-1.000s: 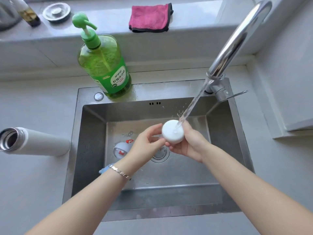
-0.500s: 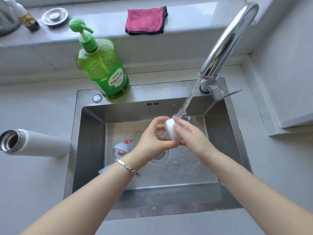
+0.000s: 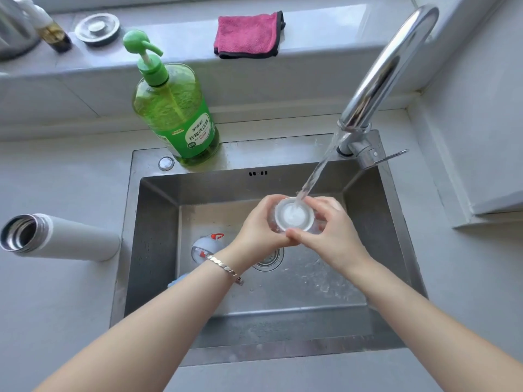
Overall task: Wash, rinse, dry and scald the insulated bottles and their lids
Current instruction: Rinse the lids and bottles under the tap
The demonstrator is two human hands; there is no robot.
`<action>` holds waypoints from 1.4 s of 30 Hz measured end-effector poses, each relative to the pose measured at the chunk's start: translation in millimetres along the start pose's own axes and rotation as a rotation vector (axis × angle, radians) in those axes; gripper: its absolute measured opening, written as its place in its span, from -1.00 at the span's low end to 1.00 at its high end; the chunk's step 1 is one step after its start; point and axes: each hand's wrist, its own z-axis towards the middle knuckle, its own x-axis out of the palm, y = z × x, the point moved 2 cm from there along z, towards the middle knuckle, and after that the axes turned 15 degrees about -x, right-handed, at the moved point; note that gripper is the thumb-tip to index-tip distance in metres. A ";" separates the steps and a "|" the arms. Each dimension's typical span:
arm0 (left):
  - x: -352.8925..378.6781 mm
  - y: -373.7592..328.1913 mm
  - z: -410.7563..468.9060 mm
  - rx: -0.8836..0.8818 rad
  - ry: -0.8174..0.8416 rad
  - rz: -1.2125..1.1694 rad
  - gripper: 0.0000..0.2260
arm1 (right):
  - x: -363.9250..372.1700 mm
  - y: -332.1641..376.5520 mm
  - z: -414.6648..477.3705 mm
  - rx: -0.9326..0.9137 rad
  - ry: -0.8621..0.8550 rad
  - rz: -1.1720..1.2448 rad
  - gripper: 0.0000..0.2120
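A white round bottle lid (image 3: 294,215) is held over the steel sink (image 3: 158,250) with its hollow inside facing up. Water from the tap (image 3: 387,72) runs straight into it. My left hand (image 3: 260,227) cups the lid from the left, fingers curled round its rim. My right hand (image 3: 331,230) grips it from the right, thumb on the near edge. A white insulated bottle (image 3: 62,237) lies on its side, uncapped, on the counter left of the sink. A second pale lid with red parts (image 3: 205,246) rests on the sink floor, partly hidden by my left wrist.
A green dish-soap pump bottle (image 3: 175,114) stands on the sink's back rim. On the ledge behind lie a folded pink cloth (image 3: 247,33), a metal drain stopper (image 3: 97,29) and a small dark bottle (image 3: 53,35). The drain (image 3: 270,258) sits under my hands. Something blue (image 3: 177,280) peeks out by my left forearm.
The lid has been turned from its closed top facing up to its hollow side facing up. Both hands have shifted round its rim while the water keeps running.
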 end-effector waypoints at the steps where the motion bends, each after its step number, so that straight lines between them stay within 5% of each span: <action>1: 2.3 -2.1 2.2 0.018 0.001 0.016 -0.47 | -4.1 -0.1 -0.2 0.002 -0.011 0.005 -0.38; 10: -7.4 3.0 -23.0 -0.055 -0.121 0.122 -0.55 | -10.1 -2.8 -16.5 0.166 0.061 -0.029 -0.66; 20: -86.1 49.0 -95.9 -0.282 -0.298 0.585 -0.47 | 43.7 17.1 -42.9 0.220 0.550 -0.376 -0.75; 29: -203.8 156.7 -159.5 -0.268 -0.781 0.096 -0.39 | 131.0 42.2 -48.8 0.126 0.668 -0.365 -0.76; 34: -236.4 202.8 -137.1 -0.320 -0.861 0.009 -0.39 | 170.6 42.2 -47.8 0.129 0.621 -0.391 -0.77; 37: -246.2 213.5 -128.1 -0.314 -0.815 -0.023 -0.38 | 188.7 35.6 -48.9 0.108 0.565 -0.412 -0.70; 42: -241.3 212.5 -136.8 -0.234 -0.898 0.265 -0.37 | 231.6 25.2 -56.2 -0.005 0.640 -0.511 -0.29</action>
